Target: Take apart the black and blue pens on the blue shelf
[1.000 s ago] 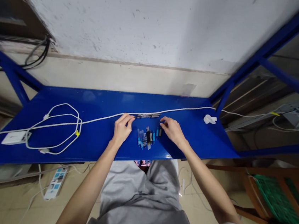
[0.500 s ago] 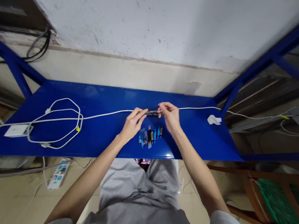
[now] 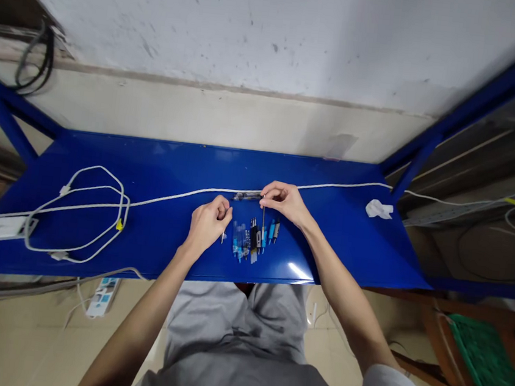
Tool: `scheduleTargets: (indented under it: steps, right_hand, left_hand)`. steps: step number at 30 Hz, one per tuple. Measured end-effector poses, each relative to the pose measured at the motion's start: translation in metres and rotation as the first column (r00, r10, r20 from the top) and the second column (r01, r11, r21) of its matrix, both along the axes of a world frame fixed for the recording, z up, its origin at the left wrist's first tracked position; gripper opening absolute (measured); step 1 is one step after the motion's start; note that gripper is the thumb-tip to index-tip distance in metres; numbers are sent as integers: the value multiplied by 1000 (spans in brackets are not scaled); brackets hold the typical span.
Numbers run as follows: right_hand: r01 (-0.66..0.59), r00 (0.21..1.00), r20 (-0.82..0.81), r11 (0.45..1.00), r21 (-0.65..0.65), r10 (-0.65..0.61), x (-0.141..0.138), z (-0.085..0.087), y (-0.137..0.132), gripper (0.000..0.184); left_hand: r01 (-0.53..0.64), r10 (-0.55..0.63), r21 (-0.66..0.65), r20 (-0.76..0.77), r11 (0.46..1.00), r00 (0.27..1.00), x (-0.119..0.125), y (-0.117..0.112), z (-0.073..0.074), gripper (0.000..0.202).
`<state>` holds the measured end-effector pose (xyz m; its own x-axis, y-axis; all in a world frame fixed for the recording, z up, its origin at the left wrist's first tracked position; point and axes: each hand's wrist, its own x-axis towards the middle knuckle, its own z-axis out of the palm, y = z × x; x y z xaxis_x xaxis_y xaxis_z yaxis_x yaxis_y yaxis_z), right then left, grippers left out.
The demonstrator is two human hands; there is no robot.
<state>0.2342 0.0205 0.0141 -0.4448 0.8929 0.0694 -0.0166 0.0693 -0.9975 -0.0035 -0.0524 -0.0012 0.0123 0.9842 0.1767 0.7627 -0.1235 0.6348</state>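
On the blue tabletop (image 3: 168, 171), a cluster of pen parts (image 3: 252, 240) lies laid out side by side: clear barrels, black and blue pieces, and small light bits. Fingers and thumb of my right hand (image 3: 286, 202) pinch a thin rod like a pen refill (image 3: 263, 217), which points down toward the cluster. Left of the parts, my left hand (image 3: 207, 221) is closed, and a thin pale piece (image 3: 223, 237) pokes out below its fingers. Behind the cluster, several dark slender pen pieces (image 3: 247, 196) lie along the white cable, reaching to my right fingertips.
A white cable (image 3: 178, 196) crosses the tabletop. Its coiled loop (image 3: 90, 251) and a white adapter box (image 3: 8, 227) lie at the left. Crumpled white tissue (image 3: 379, 209) sits at the right. Blue frame bars (image 3: 414, 166) rise at the side, and a wall stands behind.
My left hand has moved left and nearer to me, away from the dark pieces. My right hand has come slightly down with the thin rod in its fingers. The view has shifted a little.
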Motion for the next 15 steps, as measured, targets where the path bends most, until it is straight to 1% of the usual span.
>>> scheduleTargets:
  steps: [2,5,11,15]
  right_hand:
    - [-37,999,33,999,6,37,-1,2,-1,44]
    - [-60,995,75,998,9,60,-4,2,-4,43]
    - [-88,991,103,996,21,85,-11,3,-8,42]
    - [-71,988,142,996,56,63,-10,5,-8,40]
  left_hand:
    - [-5,5,-11,-55,1000,998,1,1,-1,10]
    - [-17,15,-17,-114,1000,993,2,3,-2,11]
    - [-38,35,-22,-144,999,989,2,3,-4,9]
    - [-41,35,-33,-167,999,985,3,4,-3,9]
